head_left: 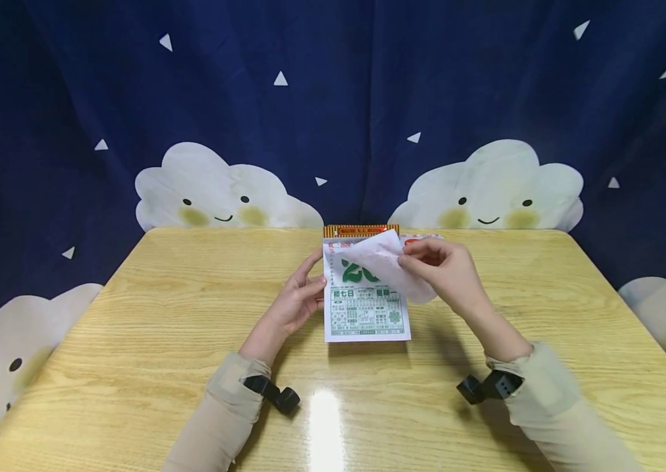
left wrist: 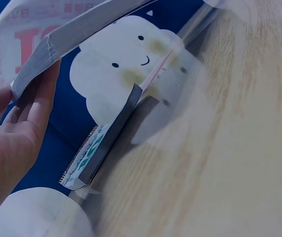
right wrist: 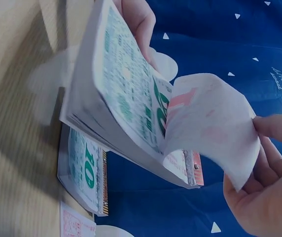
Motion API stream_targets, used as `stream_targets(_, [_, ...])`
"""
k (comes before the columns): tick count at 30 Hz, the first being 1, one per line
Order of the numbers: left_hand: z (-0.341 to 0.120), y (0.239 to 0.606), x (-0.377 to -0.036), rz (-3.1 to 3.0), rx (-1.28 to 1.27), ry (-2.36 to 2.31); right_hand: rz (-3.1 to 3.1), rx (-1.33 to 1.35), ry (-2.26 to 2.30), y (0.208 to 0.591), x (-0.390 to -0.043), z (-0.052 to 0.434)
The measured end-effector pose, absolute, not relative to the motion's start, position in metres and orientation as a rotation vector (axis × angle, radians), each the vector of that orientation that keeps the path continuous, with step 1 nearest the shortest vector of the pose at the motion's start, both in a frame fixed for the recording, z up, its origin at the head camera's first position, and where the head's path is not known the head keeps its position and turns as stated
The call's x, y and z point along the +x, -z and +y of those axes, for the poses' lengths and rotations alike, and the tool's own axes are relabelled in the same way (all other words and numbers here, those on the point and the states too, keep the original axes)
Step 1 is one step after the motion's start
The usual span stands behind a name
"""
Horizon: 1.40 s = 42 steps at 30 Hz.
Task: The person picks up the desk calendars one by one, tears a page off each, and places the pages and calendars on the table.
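Observation:
A thick tear-off calendar pad (head_left: 365, 314) with green print and a gold-striped top strip (head_left: 362, 231) is held up, tilted, above the table. My left hand (head_left: 296, 301) grips its left edge, thumb in front and fingers behind. My right hand (head_left: 451, 272) pinches the corner of its thin top sheet (head_left: 386, 259) between thumb and fingers. That sheet curls up and over to the right, uncovering a green-numbered page beneath. Faint red print shows through the sheet in the right wrist view. Whether its top edge is still attached cannot be told.
A second calendar pad (right wrist: 84, 170) with green print lies on the wooden table (head_left: 203, 314) behind the held one. Beside it is a red-printed paper (right wrist: 74, 222). A dark blue curtain (head_left: 333, 85) with white clouds hangs along the table's far edge.

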<state>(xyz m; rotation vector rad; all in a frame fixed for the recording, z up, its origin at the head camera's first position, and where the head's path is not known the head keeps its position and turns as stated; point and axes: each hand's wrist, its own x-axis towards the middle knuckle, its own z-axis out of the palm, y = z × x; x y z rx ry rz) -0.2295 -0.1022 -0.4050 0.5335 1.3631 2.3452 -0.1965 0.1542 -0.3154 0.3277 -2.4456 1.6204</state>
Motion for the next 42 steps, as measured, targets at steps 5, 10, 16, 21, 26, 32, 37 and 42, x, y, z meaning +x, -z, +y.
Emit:
stream_targets(5, [-0.103, 0.406, -0.229, 1.371, 0.540, -2.339, -2.411, 0.332, -1.676, 0.311, -0.201, 0.158])
stream_targets(10, [-0.103, 0.406, -0.229, 1.367, 0.550, -2.332, -2.335, 0.381, -1.806, 0.306, -0.203, 0.160])
stream_targets(16, [-0.103, 0.407, -0.230, 1.385, 0.539, -2.347, -2.311, 0.376, -1.873, 0.297, -0.207, 0.161])
stream_targets(21, [-0.101, 0.407, -0.230, 1.439, 0.502, -2.370, -2.352, 0.295, -1.892, 0.294, -0.215, 0.164])
stream_targets(26, [-0.099, 0.404, -0.229, 1.465, 0.453, -2.392, -2.338, 0.193, -1.998, 0.297, -0.224, 0.170])
stream_targets(32, [-0.097, 0.402, -0.228, 1.454, 0.396, -2.423, -2.248, 0.062, -2.203, 0.304, -0.231, 0.180])
stream_targets(37, [-0.098, 0.402, -0.228, 1.452, 0.407, -2.402, -2.274, 0.011, -2.185, 0.308, -0.235, 0.184])
stream_targets(42, [-0.099, 0.401, -0.227, 1.465, 0.456, -2.370, -2.406, -0.001, -1.988, 0.309, -0.239, 0.183])
